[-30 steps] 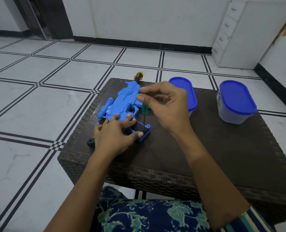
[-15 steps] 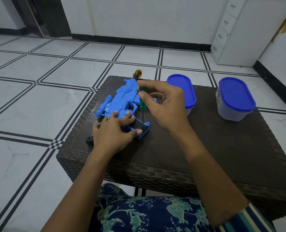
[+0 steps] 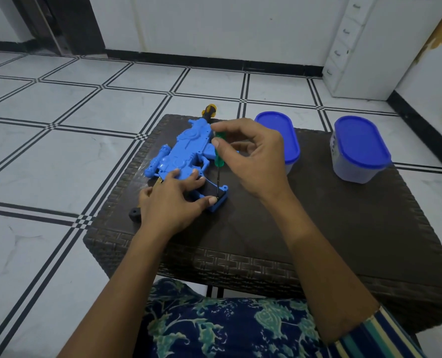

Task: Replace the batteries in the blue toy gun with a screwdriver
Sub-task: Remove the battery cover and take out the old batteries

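The blue toy gun [image 3: 186,151] lies flat on the dark woven table [image 3: 318,223], its yellow and black muzzle tip pointing away from me. My left hand [image 3: 173,200] presses down on the gun's grip with spread fingers. My right hand [image 3: 250,158] pinches the green handle of a small screwdriver [image 3: 219,156] between thumb and fingers. The screwdriver stands nearly upright, its thin shaft reaching down to the bottom of the gun's grip [image 3: 218,200]. The tip's exact contact point is too small to make out.
Two clear containers with blue lids stand on the table, one [image 3: 279,135] just behind my right hand, the other [image 3: 359,148] at the far right. A black part [image 3: 134,214] sticks out by the table's left edge. Tiled floor surrounds the table.
My right hand has slid up the screwdriver handle and turned it between thumb and fingers. The left hand and the gun stay where they were.
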### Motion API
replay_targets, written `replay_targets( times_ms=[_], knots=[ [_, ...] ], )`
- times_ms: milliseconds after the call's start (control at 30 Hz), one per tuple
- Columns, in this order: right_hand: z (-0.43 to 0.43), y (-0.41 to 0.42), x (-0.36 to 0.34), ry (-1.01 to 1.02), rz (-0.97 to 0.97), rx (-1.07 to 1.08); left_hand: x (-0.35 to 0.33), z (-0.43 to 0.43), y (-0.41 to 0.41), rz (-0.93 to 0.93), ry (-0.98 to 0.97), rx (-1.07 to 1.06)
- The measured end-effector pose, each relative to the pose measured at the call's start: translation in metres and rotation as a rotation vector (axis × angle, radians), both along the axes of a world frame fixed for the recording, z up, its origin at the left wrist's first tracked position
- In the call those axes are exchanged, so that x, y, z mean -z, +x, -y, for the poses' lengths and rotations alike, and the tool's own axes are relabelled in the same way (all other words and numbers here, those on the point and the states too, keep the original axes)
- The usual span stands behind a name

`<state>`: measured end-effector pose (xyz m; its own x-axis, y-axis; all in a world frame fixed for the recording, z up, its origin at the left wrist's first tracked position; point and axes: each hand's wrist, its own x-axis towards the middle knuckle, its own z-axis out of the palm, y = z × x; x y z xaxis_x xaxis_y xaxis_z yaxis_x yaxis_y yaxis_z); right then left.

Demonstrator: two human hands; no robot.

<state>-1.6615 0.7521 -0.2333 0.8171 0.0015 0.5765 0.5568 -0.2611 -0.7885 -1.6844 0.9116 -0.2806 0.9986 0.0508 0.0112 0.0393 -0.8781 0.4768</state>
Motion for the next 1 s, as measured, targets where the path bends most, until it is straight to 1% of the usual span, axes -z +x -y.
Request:
replay_targets(
  times_ms=[167,500,600,700,800,900,1000],
  knots=[
    [0.003,-0.001,0.000,0.012,0.054,0.049,0.001,-0.001,0.001,0.000,0.004,0.002],
    [0.009,-0.002,-0.003,0.114,0.072,0.111,0.000,0.000,-0.001,0.029,-0.010,0.015],
    [0.013,-0.001,-0.004,0.079,0.098,0.165,0.000,-0.001,-0.001,0.022,-0.011,0.020],
    [0.019,0.002,0.002,-0.063,0.090,0.235,0.002,-0.002,0.001,0.017,-0.010,0.016],
    [0.021,0.006,0.014,-0.313,0.024,0.241,0.004,-0.002,0.001,0.022,-0.007,0.015],
    [0.020,0.010,0.023,-0.568,-0.160,0.202,0.007,-0.004,0.001,0.041,0.008,0.034],
    [0.021,0.012,0.030,-0.734,-0.343,0.149,0.012,-0.007,0.002,0.041,0.025,0.069]
  ],
)
